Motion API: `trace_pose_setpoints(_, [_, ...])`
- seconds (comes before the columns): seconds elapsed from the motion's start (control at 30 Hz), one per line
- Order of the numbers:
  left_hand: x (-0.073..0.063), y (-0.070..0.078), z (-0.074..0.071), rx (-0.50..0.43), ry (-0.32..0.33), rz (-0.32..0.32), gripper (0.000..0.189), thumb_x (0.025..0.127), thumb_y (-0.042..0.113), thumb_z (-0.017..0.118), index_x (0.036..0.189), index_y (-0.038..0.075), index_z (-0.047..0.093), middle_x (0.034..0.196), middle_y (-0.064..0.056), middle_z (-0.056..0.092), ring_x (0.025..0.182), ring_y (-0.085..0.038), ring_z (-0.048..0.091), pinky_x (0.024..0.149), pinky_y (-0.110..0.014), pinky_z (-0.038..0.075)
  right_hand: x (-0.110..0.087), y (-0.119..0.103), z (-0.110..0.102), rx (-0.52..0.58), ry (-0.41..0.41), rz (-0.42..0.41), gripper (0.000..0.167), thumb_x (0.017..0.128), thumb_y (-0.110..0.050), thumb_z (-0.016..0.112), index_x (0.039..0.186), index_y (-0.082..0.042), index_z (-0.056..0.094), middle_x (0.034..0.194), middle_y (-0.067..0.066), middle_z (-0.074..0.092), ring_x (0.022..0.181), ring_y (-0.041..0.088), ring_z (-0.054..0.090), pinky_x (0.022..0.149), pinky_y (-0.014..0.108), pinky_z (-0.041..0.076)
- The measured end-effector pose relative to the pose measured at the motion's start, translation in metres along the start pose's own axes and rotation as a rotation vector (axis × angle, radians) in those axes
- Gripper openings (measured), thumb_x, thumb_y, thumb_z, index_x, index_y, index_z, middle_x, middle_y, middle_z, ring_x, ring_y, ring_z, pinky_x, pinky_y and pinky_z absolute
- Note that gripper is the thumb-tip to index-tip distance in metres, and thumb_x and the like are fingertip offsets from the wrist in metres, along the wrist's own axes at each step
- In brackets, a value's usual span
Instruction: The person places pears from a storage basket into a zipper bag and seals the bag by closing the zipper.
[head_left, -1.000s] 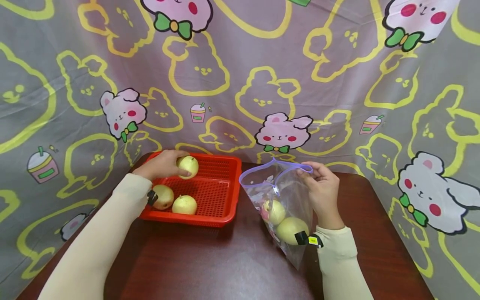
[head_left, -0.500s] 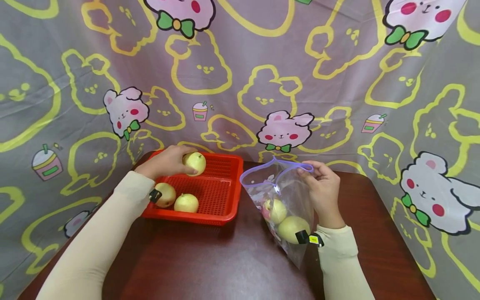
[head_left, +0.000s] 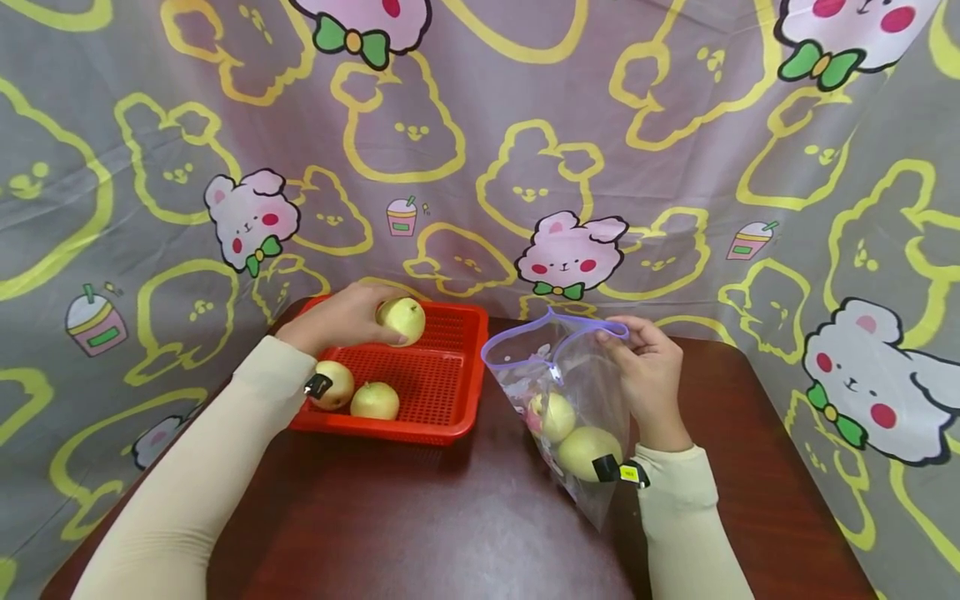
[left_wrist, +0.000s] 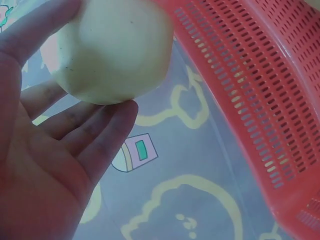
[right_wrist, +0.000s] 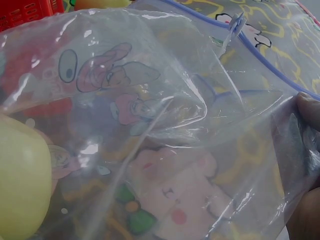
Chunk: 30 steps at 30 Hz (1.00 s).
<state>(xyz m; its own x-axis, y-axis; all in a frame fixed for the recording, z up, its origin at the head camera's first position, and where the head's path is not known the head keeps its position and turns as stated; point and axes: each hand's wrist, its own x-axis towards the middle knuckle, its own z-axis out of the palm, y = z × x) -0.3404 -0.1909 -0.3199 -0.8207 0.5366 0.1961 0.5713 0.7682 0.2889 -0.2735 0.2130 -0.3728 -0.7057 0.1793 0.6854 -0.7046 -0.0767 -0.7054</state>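
Observation:
My left hand (head_left: 347,317) grips a pale yellow pear (head_left: 406,322) above the back of a red plastic basket (head_left: 442,429). In the left wrist view the thumb and fingers go round the pear (left_wrist: 117,50). Two more pears lie in the basket's front left, one browner pear (head_left: 334,385) and one yellow pear (head_left: 375,402). On the right, my right hand (head_left: 651,367) pinches the purple rim of a clear zip bag (head_left: 592,375). The bag's mouth stands open, with a purple edge and a white slider. Inside sit two pears, a smaller pear (head_left: 553,417) and a larger pear (head_left: 588,454).
The basket and bag are over a dark brown wooden table (head_left: 450,533). A grey cloth (head_left: 465,125) printed with yellow outlines and rabbits hangs behind and at both sides, close to the table's far edge.
My left hand has carried its pear a little to the right and up over the basket. The right hand keeps its hold on the bag's rim, nearly still.

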Motion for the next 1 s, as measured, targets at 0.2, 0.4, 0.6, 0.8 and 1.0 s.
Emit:
trace_pose_setpoints(0.2, [-0.002, 0.013, 0.001, 0.016, -0.013, -0.042, 0.066, 0.073, 0.037, 0.085, 0.131, 0.019, 0.061, 0.126, 0.001, 0.06, 0.114, -0.024, 0.048, 0.089, -0.042, 0.044, 0.001, 0.0, 0.0, -0.037, 0.004, 0.01, 0.021, 0.082, 0.011, 0.072, 0.099, 0.018, 0.063, 0.083, 0.003, 0.073, 0.074, 0.012, 0.07, 0.068, 0.024, 0.055])
trace_pose_setpoints(0.4, [-0.001, 0.022, 0.001, 0.045, -0.009, -0.014, 0.067, 0.073, 0.041, 0.084, 0.13, 0.016, 0.061, 0.125, -0.001, 0.06, 0.115, -0.024, 0.05, 0.091, -0.043, 0.043, 0.002, 0.0, -0.001, -0.034, 0.003, 0.011, 0.022, 0.081, 0.011, 0.072, 0.1, 0.018, 0.062, 0.083, 0.003, 0.073, 0.074, 0.012, 0.07, 0.068, 0.024, 0.055])
trace_pose_setpoints(0.6, [0.002, 0.027, 0.002, 0.063, 0.008, 0.022, 0.067, 0.073, 0.042, 0.084, 0.129, 0.014, 0.062, 0.122, 0.0, 0.062, 0.11, -0.021, 0.054, 0.091, -0.039, 0.045, 0.002, -0.001, -0.001, -0.013, 0.002, 0.011, 0.022, 0.081, 0.012, 0.071, 0.1, 0.019, 0.061, 0.083, 0.004, 0.073, 0.074, 0.013, 0.07, 0.069, 0.025, 0.055])
trace_pose_setpoints(0.8, [0.003, 0.035, 0.001, 0.05, 0.0, 0.008, 0.074, 0.074, 0.045, 0.083, 0.135, 0.012, 0.058, 0.129, -0.004, 0.059, 0.116, -0.024, 0.052, 0.094, -0.042, 0.045, 0.003, 0.0, -0.001, -0.037, 0.009, 0.014, 0.022, 0.081, 0.01, 0.072, 0.099, 0.017, 0.063, 0.082, 0.005, 0.073, 0.073, 0.012, 0.07, 0.068, 0.024, 0.055])
trace_pose_setpoints(1.0, [0.004, 0.042, 0.001, 0.032, -0.017, 0.018, 0.076, 0.075, 0.048, 0.081, 0.138, 0.013, 0.056, 0.133, -0.004, 0.057, 0.119, -0.025, 0.051, 0.096, -0.044, 0.044, 0.003, 0.0, -0.001, -0.041, 0.013, 0.017, 0.021, 0.081, 0.01, 0.072, 0.099, 0.017, 0.063, 0.082, 0.006, 0.073, 0.073, 0.012, 0.07, 0.068, 0.023, 0.055])
